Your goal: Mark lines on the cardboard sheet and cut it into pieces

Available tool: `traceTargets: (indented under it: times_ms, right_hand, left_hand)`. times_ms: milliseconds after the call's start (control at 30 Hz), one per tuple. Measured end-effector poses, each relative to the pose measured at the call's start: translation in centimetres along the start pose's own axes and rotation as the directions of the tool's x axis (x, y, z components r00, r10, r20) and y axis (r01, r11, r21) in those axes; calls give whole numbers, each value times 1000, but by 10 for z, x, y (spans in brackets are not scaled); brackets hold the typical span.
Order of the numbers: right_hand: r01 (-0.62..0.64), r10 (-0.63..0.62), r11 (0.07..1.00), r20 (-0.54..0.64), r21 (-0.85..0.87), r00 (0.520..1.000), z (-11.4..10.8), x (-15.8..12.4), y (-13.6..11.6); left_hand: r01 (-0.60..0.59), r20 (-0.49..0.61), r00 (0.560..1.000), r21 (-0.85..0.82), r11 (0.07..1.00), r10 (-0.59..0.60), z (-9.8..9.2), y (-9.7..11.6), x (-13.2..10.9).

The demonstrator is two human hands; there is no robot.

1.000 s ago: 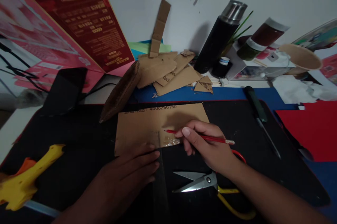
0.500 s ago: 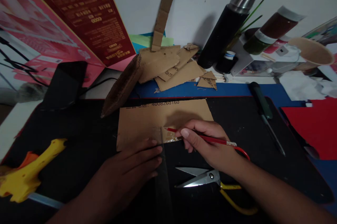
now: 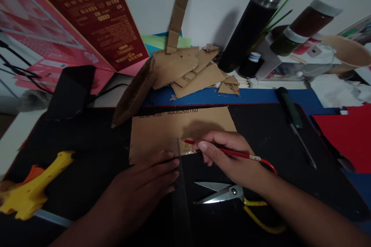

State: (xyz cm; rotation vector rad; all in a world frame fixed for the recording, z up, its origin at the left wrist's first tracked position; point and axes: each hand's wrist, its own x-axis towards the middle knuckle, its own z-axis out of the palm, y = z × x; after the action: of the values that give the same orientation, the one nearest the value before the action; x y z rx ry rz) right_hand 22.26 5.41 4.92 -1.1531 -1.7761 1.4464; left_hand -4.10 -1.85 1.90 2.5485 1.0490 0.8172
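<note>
A printed piece of cardboard (image 3: pixel 156 129) lies on the black mat, a strip of clear tape at its lower edge. Across that edge runs a clear ruler (image 3: pixel 181 200), pointing away from me. My left hand (image 3: pixel 145 185) lies flat with fingers stretched, its fingertips pressing on the ruler. My right hand (image 3: pixel 223 150) is closed in a writing grip around a red pencil (image 3: pixel 237 153). The pencil tip is at the cardboard beside the ruler's far end; whether it touches is too fine to tell. Below my right hand lie spread scissors (image 3: pixel 232 192) with yellow handles.
A yellow glue gun (image 3: pixel 37 187) lies at the left, a dark-handled screwdriver (image 3: pixel 294 123) at the right. Behind the mat are cardboard scraps (image 3: pixel 199 79), a phone (image 3: pixel 71 90), a tall black thermos (image 3: pixel 249 30) and stacked paint jars (image 3: pixel 307 22). Red paper (image 3: pixel 344 135) lies far right.
The view has shifted slightly, so things sit a little higher in it. Both hands, the ruler and the pencil keep nearly the same places on the cardboard.
</note>
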Motion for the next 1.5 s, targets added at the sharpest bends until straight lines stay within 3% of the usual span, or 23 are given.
traceTargets:
  times_ms: [633, 1033, 1500]
  right_hand:
    - [8, -8, 1000, -26, 15, 1000, 1, -1, 5]
    - [2, -3, 1000, -41, -18, 999, 0, 0, 2]
    - [13, -14, 999, -31, -32, 999, 1, -2, 4]
  left_hand:
    - [14, 37, 999, 31, 999, -15, -1, 5, -9]
    - [-25, 195, 981, 210, 977, -17, -22, 3, -24]
    - [-59, 163, 986, 176, 983, 30, -43, -1, -7]
